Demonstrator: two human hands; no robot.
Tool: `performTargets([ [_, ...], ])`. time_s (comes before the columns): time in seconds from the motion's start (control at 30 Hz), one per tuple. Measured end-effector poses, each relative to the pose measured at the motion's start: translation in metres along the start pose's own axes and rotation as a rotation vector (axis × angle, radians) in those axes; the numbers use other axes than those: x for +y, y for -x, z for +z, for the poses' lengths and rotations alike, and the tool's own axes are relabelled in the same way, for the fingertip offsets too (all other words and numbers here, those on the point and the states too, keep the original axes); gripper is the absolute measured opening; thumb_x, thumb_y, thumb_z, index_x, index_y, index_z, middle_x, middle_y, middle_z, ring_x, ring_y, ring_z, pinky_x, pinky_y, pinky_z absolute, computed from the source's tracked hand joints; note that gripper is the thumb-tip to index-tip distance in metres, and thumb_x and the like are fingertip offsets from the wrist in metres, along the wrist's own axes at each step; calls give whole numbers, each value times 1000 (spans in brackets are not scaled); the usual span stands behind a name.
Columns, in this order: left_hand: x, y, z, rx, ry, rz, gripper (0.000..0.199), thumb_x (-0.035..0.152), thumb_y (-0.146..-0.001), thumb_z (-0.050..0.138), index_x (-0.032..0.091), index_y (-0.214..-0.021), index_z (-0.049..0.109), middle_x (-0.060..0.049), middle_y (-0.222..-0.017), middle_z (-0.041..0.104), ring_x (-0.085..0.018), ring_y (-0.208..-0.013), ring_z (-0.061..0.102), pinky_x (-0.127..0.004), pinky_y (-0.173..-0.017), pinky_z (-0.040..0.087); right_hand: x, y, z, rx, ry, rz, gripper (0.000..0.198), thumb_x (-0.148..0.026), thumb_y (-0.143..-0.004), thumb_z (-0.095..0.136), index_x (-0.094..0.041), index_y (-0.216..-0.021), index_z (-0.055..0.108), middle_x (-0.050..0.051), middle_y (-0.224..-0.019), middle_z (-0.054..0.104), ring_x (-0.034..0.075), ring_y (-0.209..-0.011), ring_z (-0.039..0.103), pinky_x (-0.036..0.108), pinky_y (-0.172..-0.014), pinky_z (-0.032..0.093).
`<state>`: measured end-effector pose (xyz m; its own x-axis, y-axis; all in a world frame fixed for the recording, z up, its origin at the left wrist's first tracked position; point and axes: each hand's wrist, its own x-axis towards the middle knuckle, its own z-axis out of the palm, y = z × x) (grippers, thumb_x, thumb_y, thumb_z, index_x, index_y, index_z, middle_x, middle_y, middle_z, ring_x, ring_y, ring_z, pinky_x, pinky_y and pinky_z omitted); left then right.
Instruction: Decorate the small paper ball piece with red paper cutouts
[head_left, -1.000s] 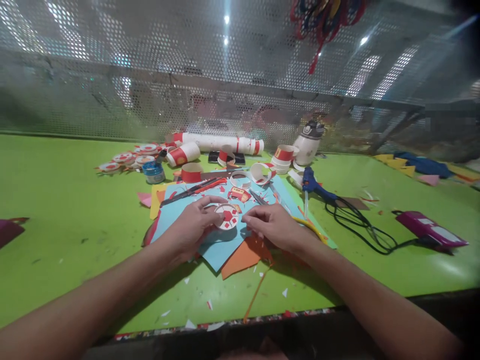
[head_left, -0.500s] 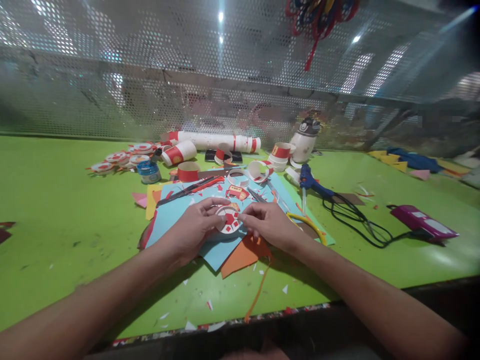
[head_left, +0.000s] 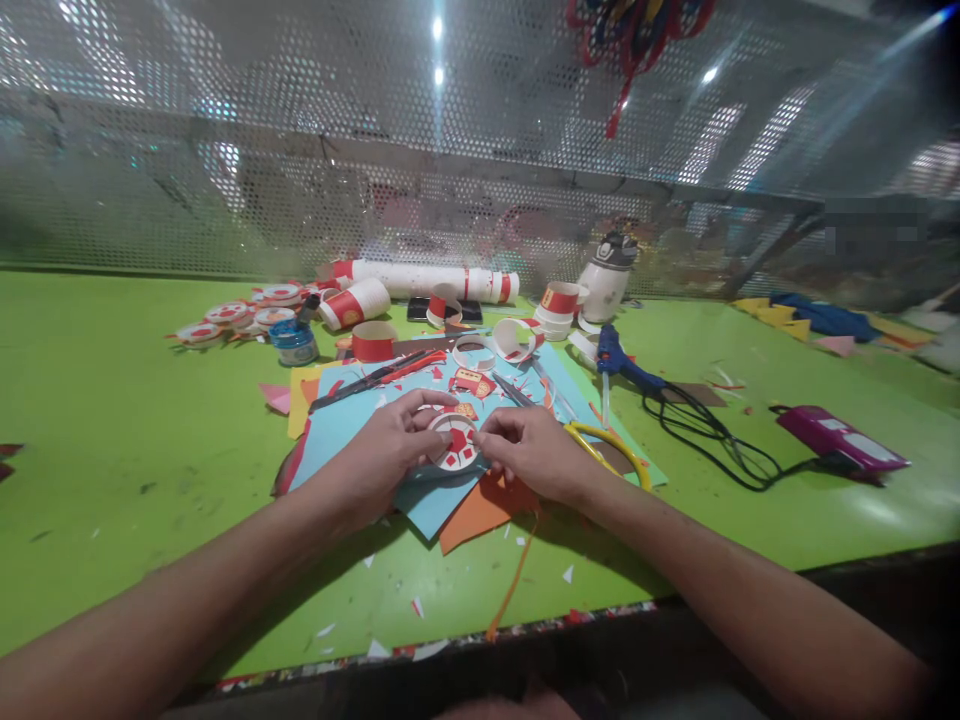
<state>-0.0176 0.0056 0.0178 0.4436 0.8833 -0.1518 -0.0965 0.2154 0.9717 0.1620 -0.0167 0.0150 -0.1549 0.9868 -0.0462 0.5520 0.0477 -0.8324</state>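
Note:
My left hand (head_left: 397,440) is closed on a paper cup bottom (head_left: 466,462), a shallow white round with a low rim. Its thumb lies across the inside of the round. Several small red paper pieces lie on the white face, a larger one near the middle. My right hand (head_left: 521,445) is pinched at the right edge of the round, fingertips touching it; what they hold, if anything, is too small to tell. Under both hands lies blue paper (head_left: 341,440), with orange paper (head_left: 480,515) at its front. Yellow-handled scissors (head_left: 637,462) rest beside my right wrist.
Cut paper cup rings (head_left: 373,342), a blue-labelled jar (head_left: 294,345) and red-orange scissors (head_left: 409,368) lie behind. At right are a blue glue gun (head_left: 626,365), its black cord and a magenta power bank (head_left: 840,440). A white bottle (head_left: 606,285) stands near the mesh wall.
The view has shifted slightly. Both hands stay at the cup bottom, and the right fingertips have come slightly closer over its right edge.

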Motion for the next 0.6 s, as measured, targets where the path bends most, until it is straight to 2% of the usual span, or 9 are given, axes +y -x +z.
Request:
performTargets([
  [0.2, 2, 0, -2, -53, 22, -38, 53, 12, -66, 68, 18, -116, 52, 6, -66, 57, -7, -54, 41, -20, -51, 28, -7, 5, -3, -6, -7, -12, 19, -27, -81, 57, -17, -66, 59, -1, -57, 59, 12, -53, 58, 23, -53, 45],
  [0.4, 2, 1, 1, -75, 12, -71, 61, 11, -64, 66, 18, -123, 50, 9, -55, 47, -8, -50, 39, -21, -49, 25, -1, 4, -6, -20, -102, 50, 20, -32, -82, 56, -17, -69, 61, -1, -54, 59, 12, -48, 57, 23, -47, 45],
  [0.6, 1, 2, 2, -100, -16, -85, 64, 13, -64, 65, 19, -126, 50, 3, -69, 60, -11, -58, 50, -24, -56, 35, -2, 5, -3, -135, -167, 72, 16, -27, -81, 59, -16, -69, 61, -2, -56, 57, 10, -51, 54, 22, -51, 46],
])
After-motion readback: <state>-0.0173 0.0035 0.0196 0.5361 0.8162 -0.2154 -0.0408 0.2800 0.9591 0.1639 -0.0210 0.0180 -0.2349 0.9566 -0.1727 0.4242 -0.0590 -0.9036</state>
